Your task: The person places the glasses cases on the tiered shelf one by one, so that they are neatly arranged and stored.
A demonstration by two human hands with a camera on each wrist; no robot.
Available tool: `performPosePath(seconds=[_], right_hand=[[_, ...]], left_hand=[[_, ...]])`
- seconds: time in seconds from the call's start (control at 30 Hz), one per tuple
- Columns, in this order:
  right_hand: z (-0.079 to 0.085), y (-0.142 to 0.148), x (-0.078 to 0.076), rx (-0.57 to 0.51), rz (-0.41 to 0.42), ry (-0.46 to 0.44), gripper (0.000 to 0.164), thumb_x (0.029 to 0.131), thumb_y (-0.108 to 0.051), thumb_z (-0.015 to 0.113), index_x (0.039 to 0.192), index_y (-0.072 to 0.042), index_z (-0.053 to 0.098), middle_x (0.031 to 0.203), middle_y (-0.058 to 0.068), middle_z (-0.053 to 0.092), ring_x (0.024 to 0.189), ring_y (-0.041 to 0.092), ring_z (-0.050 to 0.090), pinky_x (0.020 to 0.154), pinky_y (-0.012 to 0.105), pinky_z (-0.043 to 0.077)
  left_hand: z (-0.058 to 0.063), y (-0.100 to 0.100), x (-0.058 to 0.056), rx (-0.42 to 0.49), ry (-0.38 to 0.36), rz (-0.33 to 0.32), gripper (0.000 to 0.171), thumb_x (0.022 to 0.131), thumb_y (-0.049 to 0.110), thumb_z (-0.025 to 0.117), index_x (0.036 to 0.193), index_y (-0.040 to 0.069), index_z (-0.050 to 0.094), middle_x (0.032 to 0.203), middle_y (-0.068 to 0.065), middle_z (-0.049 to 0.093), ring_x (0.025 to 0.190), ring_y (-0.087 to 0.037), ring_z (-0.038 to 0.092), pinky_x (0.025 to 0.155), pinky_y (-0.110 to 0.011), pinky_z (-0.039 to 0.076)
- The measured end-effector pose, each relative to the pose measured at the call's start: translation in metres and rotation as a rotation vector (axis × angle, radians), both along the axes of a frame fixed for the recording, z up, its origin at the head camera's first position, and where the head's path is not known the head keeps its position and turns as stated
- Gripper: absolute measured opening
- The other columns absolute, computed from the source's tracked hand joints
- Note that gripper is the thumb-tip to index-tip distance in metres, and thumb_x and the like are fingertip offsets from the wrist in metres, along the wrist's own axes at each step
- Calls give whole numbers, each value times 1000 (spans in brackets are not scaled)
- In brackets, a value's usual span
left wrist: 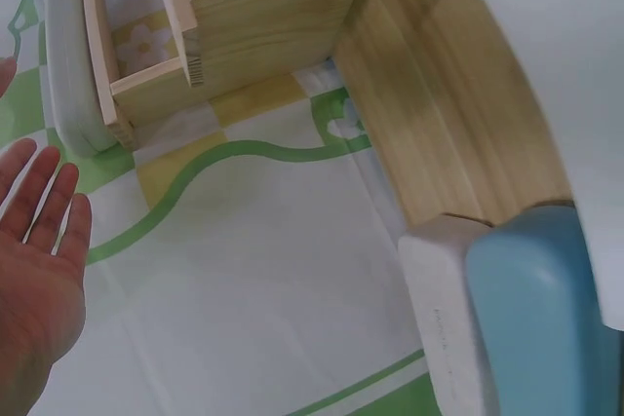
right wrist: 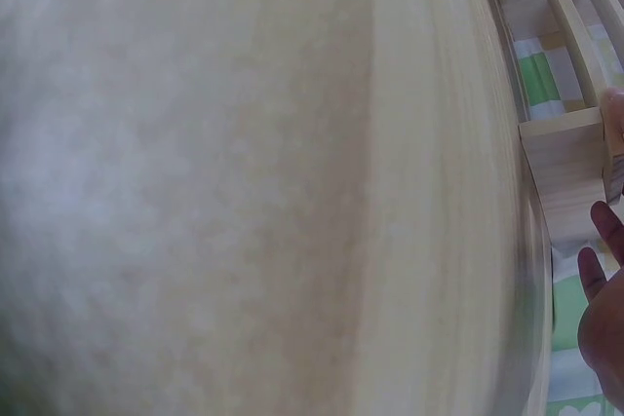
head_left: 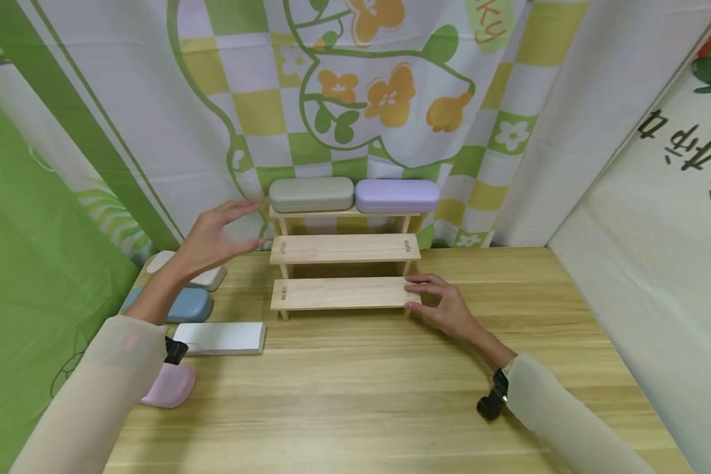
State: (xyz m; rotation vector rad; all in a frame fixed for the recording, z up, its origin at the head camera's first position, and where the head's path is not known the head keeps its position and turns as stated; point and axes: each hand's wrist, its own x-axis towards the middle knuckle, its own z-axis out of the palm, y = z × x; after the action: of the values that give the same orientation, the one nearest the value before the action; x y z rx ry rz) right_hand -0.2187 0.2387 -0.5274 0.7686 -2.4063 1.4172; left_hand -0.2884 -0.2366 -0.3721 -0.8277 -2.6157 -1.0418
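A three-tier wooden stand (head_left: 345,249) is set against the curtain. On its top tier a grey-green glasses case (head_left: 311,195) and a lavender glasses case (head_left: 397,196) lie end to end. My left hand (head_left: 210,238) hovers just left of the grey-green case, fingers straight and thumb spread apart, holding nothing; the left wrist view shows its palm (left wrist: 39,284) clear of the stand. At the right end of the lowest tier, my right hand (head_left: 447,308) grips the board between fingers and thumb. Only part of that hand shows in the right wrist view.
Left on the wooden table (head_left: 355,395) lie a white case (head_left: 215,278), a blue case (head_left: 193,304), a white flat box (head_left: 228,336) and a pink case (head_left: 174,387). My left forearm partly covers them. A patterned curtain (head_left: 261,112) hangs behind; a white panel stands right.
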Motion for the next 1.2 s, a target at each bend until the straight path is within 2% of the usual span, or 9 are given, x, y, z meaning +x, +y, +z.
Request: performPosePath(seconds=[0.3,0.47,0.73,0.9,1.03,1.07,1.17,1.2], right_hand=[[2,-1,0,3,-2,-12,36,85,-1,87,119,3,78,134,17,70,129,39,61,112,19,41],[1,0,0,5,1,-9,36,84,0,87,119,2,78,134,17,70,128,39,61,112,19,41],[-1,2,-2,1,3,-14,36,85,0,87,120,0,78,135,15,70,129,38,61,112,18,41],[-3,2,-2,-3,3,-23,36,85,-1,87,120,0,78,135,16,69,130,39,61,112,18,41],[-5,2,-2,0,1,-28,36,85,-1,87,121,-1,78,136,16,69,131,39,60,114,24,43],[-5,2,-2,0,0,-30,36,85,-1,87,121,-1,78,136,15,69,131,38,60,115,25,42],[-5,2,-3,-3,-5,-42,36,86,-2,87,121,-2,78,136,14,69,132,37,60,116,25,41],[-5,3,-3,-5,-5,-44,36,86,-3,87,121,-3,78,136,13,69,132,36,60,115,21,39]], left_hand=[[-12,-10,17,-18,-26,-7,66,86,19,89,145,3,64,148,-18,61,139,-44,54,112,-65,42],[-23,-18,28,-48,-47,-28,66,85,20,90,143,2,64,149,-17,61,138,-45,55,111,-65,43],[-33,-29,35,-97,-39,-90,63,85,20,90,141,4,66,144,-21,63,132,-48,59,107,-69,45],[-39,-39,42,-107,-51,-92,64,85,20,90,142,7,66,144,-19,65,133,-46,58,107,-69,44],[-46,-47,49,-130,-58,-87,67,83,20,92,142,4,66,145,-20,64,135,-46,56,107,-67,44],[-47,-49,50,-139,-50,-86,67,82,20,92,141,3,66,145,-20,64,135,-45,57,108,-64,45],[-53,-55,53,-146,-3,-101,67,79,18,94,138,2,68,141,-19,67,129,-42,62,110,-37,47],[-54,-56,54,-147,13,-104,66,78,17,95,137,2,69,140,-18,68,127,-42,63,108,-28,46]])
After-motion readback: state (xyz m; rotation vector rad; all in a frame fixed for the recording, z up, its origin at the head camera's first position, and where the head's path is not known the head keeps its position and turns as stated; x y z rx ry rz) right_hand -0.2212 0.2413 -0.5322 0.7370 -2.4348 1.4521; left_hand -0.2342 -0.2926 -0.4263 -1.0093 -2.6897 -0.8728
